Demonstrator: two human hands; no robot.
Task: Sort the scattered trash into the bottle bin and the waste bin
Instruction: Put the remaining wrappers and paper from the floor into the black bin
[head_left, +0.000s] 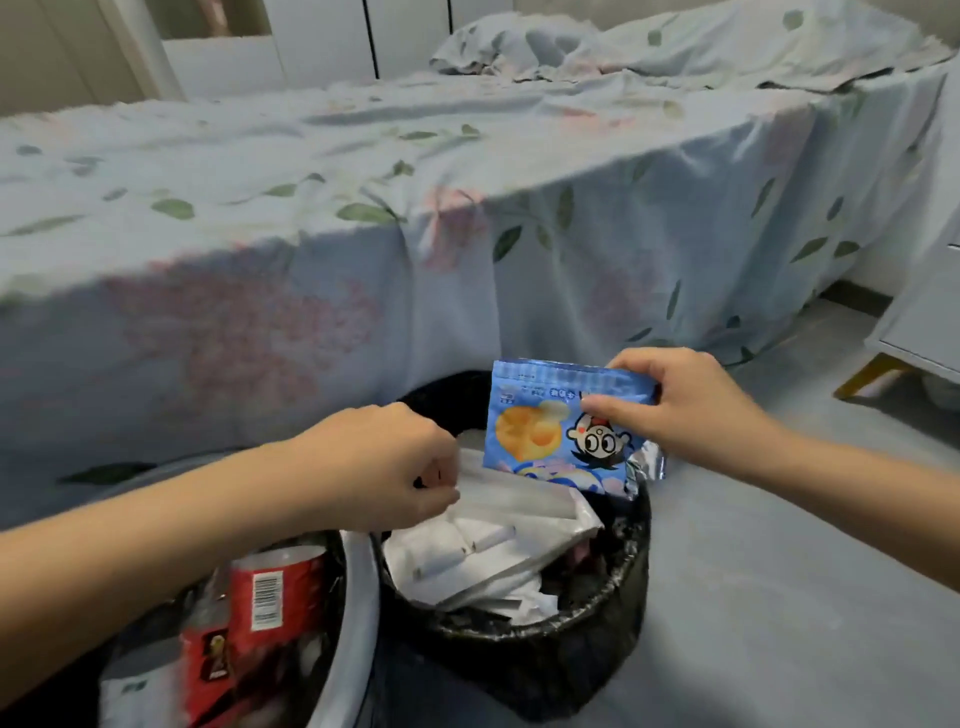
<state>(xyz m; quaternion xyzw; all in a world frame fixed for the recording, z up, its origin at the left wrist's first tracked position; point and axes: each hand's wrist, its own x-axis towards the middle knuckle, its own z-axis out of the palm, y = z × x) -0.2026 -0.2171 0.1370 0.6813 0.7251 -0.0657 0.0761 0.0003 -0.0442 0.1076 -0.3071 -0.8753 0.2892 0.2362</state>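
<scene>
Over the black-lined waste bin (613, 613), the right hand's fingers (631, 366) are pinched on the top edge of a blue snack wrapper (545, 431), thumb on the front and the rest curled over the back, so the right hand (691, 410) is holding it upright with the bottom edge dipping just inside the bin's far rim. The wrapper has a cartoon face and yellow round snacks printed on it, and it looks upside down from here. The left hand (379, 467) is just beside it on the left, fingers curled together down at a white plastic packet (498, 499) that lies on top of the heap in the bin; it looks like a pinch on the packet's edge, but the fingertips are partly tucked under so I can't say for sure how tight. Under that packet there's more white stuff, some little white rolled sticks (467, 551) and crumpled paper (519, 597). Right next to the waste bin, touching it on the left, is the bottle bin (358, 613) with a light rim, and inside it a bottle with a red label and barcode (270, 597). Both bins sit on the grey floor (779, 597), close against a bed (311, 218) covered in a pale blue floral sheet. A bit of pale furniture with a yellow leg (872, 374) is off at the right edge.
</scene>
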